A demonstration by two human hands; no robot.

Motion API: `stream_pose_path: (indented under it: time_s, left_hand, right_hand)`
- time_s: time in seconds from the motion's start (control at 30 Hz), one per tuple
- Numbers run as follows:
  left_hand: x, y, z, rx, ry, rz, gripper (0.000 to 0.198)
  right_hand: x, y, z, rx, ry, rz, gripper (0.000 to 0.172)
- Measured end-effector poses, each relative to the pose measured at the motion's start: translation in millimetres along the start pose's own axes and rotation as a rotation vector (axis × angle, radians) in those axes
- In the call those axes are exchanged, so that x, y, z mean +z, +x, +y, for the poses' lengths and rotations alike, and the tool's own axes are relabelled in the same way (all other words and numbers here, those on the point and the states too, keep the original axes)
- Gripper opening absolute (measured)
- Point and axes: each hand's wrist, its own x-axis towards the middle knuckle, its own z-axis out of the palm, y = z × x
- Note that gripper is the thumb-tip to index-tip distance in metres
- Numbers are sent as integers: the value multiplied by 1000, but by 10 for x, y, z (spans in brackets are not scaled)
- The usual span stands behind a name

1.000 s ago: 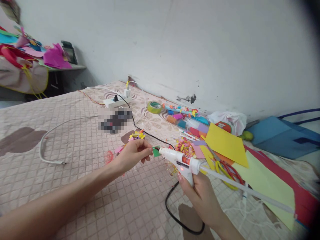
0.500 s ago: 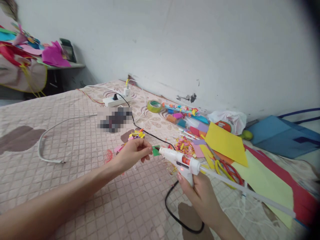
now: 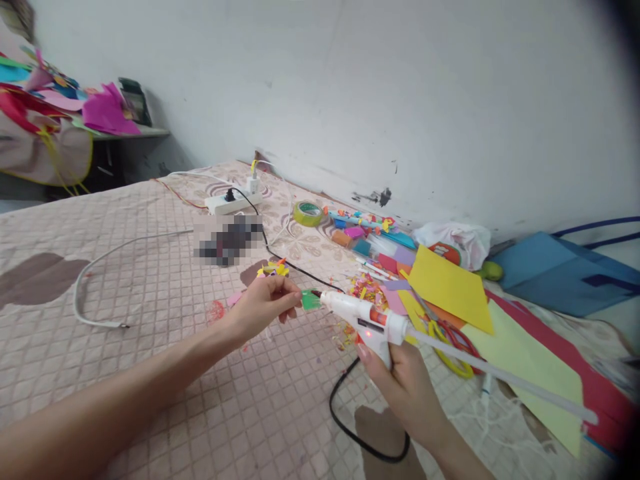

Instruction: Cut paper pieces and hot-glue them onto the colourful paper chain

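Note:
My left hand [image 3: 273, 299] pinches a small green piece of paper [image 3: 311, 300] between thumb and fingertips. My right hand [image 3: 403, 380] is wrapped around the handle of a white hot glue gun [image 3: 360, 313], with a red light lit on its side. The dark nozzle tip lies at the green piece; whether it touches cannot be made out. A long clear glue stick [image 3: 505, 377] juts out of the gun's back. Beyond my left hand sits a small cluster of yellow, orange and purple paper bits [image 3: 274, 268].
The gun's black cord [image 3: 345, 427] loops over the quilted cover toward a white power strip [image 3: 233, 201]. To the right lie colored paper scraps [image 3: 370, 288], yellow-handled scissors [image 3: 453, 350], a yellow sheet [image 3: 450, 287] and a blue bag [image 3: 570, 273]. A tape roll [image 3: 308, 213] stands near the wall.
The glue gun has shifted slightly to the right, and more of the green piece shows between my left fingertips and the nozzle. My left hand has barely moved.

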Motion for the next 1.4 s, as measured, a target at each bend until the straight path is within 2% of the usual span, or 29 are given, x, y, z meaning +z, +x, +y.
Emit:
stream_pose_path:
  time_s: [0.13, 0.27, 0.4, 0.53, 0.63, 0.73, 0.83, 0.97, 1.03, 1.23, 1.4]
  left_hand:
    - [0, 12, -25, -13, -6, -22, 14]
    - [-20, 17, -38, -18, 2, -52, 16]
    - [-38, -4, -25, -16, -32, -101, 18]
    - [-39, -27, -17, -31, -70, -139, 18]
    - [-35, -38, -16, -40, -74, -149, 19]
    - [-20, -49, -13, -50, -67, -161, 18]
    - [2, -64, -9, -58, -77, -184, 18]
    - [27, -82, -14, -60, -89, -218, 18]
    - [41, -83, -21, -62, -76, -225, 18]
    - [99, -62, -49, -63, -26, -227, 18]
    - [92, -66, -61, -58, -23, -212, 18]
  right_hand:
    - [-60, 248, -30, 30, -28, 64, 26]
    - [-27, 711, 100, 36, -91, 141, 27]
    - [206, 1205, 403, 25, -137, 170, 28]
    - [482, 1489, 691, 40, -164, 194, 19]
    - [569, 1525, 821, 68, -181, 182, 13]
    - [553, 1472, 881, 64, -167, 172, 14]
    - [507, 1393, 906, 55, -126, 168, 19]
    - [449, 1304, 940, 88, -70, 241, 35]
    - [426, 1280, 962, 105, -36, 247, 37]
    - [437, 1347, 990, 174, -17, 266, 23]
    - [405, 1401, 821, 141, -35, 320, 17]
